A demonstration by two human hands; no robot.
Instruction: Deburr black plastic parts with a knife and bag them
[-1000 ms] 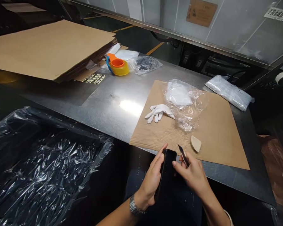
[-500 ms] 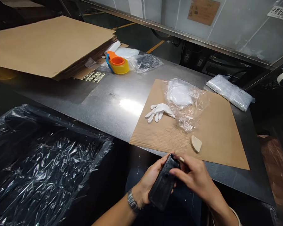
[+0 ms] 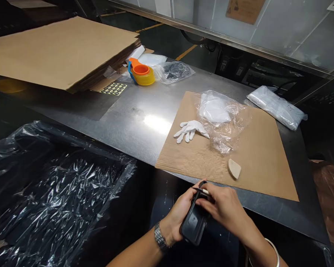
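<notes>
My left hand [image 3: 176,218] is wrapped round a long, hollow black plastic part [image 3: 193,227], held tilted in front of the table's near edge. At the upper end of that part, my right hand [image 3: 226,207] is closed, thumb and fingers pinched together. A small pale bit [image 3: 205,191] shows at its fingertips; the fingers hide the rest, so I cannot tell its kind. Just beyond the hands, a beige wedge-shaped pad [image 3: 234,169] lies on a cardboard sheet [image 3: 264,159]. A white glove [image 3: 190,129] rests farther back on the sheet.
Clear plastic bags [image 3: 225,142] lie on the cardboard. A metal table [image 3: 122,124] carries stacked cardboard [image 3: 64,52], a yellow tape roll [image 3: 144,78], a sticker sheet [image 3: 113,89] and a wrapped packet [image 3: 277,107]. Black plastic film [image 3: 61,200] covers the lower left.
The black part has turned a little in my left hand. My right fingers have shifted slightly left along its upper end, and the pale bit shows more clearly. The view has shifted slightly.
</notes>
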